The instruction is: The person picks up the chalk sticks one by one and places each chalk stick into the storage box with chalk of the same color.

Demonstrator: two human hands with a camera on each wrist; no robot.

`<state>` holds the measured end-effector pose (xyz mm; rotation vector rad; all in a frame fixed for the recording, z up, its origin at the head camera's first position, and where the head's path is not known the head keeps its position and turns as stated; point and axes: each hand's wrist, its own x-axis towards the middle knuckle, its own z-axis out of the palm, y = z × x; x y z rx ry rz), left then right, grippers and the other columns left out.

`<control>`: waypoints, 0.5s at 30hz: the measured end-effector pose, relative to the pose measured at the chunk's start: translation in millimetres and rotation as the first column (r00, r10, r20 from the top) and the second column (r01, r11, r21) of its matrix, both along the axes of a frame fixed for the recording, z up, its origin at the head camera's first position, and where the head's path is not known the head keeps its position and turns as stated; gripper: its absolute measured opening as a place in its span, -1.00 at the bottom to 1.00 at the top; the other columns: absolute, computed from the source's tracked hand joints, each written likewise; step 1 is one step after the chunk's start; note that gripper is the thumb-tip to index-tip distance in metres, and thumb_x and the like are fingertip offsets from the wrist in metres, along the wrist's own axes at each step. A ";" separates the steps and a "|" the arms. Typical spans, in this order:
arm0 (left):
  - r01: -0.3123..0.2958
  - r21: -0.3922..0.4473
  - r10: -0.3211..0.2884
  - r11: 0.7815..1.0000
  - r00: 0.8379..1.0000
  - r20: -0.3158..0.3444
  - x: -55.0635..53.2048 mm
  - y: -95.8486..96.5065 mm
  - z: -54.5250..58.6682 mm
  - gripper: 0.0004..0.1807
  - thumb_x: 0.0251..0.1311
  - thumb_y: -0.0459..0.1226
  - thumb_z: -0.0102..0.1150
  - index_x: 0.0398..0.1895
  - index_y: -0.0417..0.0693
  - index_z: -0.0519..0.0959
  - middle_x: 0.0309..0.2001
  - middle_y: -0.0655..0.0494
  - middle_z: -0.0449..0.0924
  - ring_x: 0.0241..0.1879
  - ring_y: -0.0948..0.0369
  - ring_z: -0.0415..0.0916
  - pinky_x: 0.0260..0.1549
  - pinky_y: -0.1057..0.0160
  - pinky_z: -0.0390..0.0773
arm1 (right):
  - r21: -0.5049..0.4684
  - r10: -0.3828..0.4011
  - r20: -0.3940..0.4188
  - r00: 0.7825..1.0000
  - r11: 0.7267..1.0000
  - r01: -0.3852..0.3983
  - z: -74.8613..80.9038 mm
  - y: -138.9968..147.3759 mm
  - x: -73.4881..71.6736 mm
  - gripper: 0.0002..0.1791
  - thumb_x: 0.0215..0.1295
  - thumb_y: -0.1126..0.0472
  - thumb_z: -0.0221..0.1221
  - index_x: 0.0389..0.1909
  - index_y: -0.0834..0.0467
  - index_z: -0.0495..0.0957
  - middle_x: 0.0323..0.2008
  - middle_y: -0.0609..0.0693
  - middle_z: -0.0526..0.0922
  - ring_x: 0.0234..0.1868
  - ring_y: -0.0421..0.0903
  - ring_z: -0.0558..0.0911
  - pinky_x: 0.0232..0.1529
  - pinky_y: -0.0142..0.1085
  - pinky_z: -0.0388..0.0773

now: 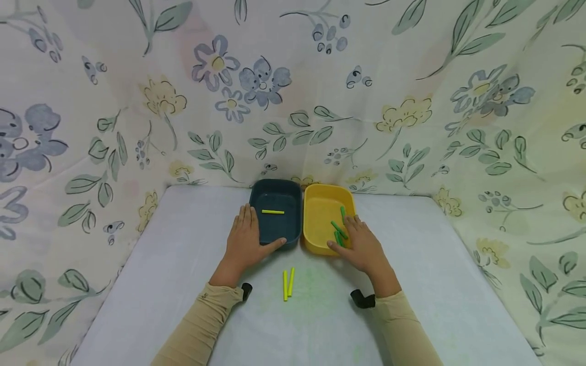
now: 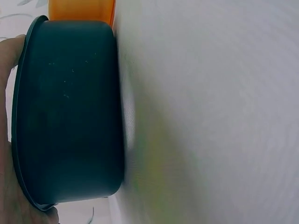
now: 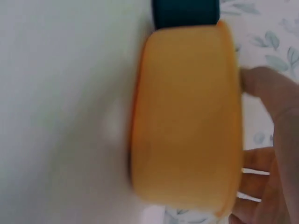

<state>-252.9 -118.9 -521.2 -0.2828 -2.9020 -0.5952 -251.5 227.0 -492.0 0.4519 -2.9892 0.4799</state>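
My left hand (image 1: 244,238) rests at the left front corner of a dark blue tub (image 1: 280,239), fingers straight along its side and thumb at the front rim. A thin yellow stick (image 1: 273,212) lies inside that tub. On its right stands a yellow tub (image 1: 316,223) holding several short green sticks (image 1: 339,230). My right hand (image 1: 363,246) touches the yellow tub's right front corner, fingers extended over the right rim and thumb at the front edge. In the right wrist view the thumb (image 3: 264,84) meets the rim of the yellow tub (image 3: 187,116).
Two yellow sticks (image 1: 288,284) lie side by side on the white tablecloth (image 1: 320,325), in front of the tubs. Faint green smudges mark the cloth near them. Behind the table hangs a floral curtain (image 1: 293,91).
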 end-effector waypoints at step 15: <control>0.000 -0.001 0.000 1.000 1.000 -0.002 -0.3 0.0 1.4 0.47 0.16 0.61 0.03 0.69 -0.41 -0.11 0.72 -0.34 -0.22 0.73 -0.20 -0.24 0.67 -0.20 -0.07 | -0.221 0.113 -0.133 0.985 0.965 -0.141 24.8 -44.5 37.8 -0.26 0.37 -0.23 0.38 0.47 -0.02 0.49 0.25 -0.02 0.61 0.28 -0.02 0.56 0.20 0.04 0.67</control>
